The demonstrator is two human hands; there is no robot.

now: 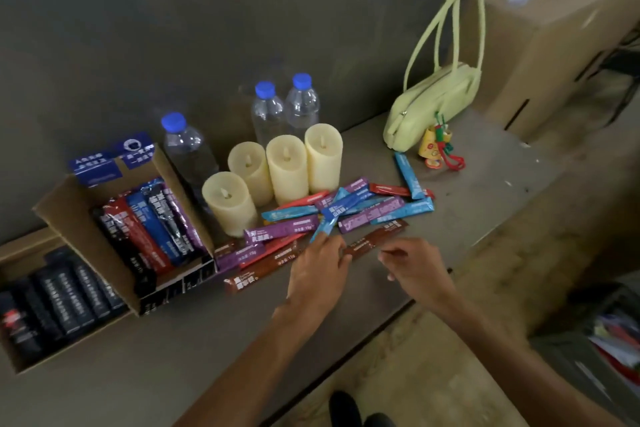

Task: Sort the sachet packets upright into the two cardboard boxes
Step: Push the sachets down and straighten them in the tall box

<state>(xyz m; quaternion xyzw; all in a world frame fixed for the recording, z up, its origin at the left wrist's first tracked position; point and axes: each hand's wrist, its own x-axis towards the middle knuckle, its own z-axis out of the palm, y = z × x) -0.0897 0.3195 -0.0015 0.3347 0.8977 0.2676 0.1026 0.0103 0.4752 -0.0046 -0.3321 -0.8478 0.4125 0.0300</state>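
Loose sachet packets (349, 210) in blue, purple, red and brown lie in a heap on the grey table. An open cardboard box (72, 204) to the left holds coloured sachets leaning upright. A second cardboard box (20, 250) at the far left holds black sachets. My left hand (320, 270) reaches onto the heap's near edge, with straight fingertips touching the end of a blue sachet (330, 218). A brown sachet (379, 237) lies between my hands. My right hand (417, 265) hovers just below it, fingers loosely curled with nothing in them.
Several cream pillar candles (287, 170) stand right behind the heap, with three blue-capped water bottles (266, 111) by the wall. A pale green handbag (434, 100) with a charm and a tall carton (554, 45) are at the right. The table edge runs diagonally below my hands.
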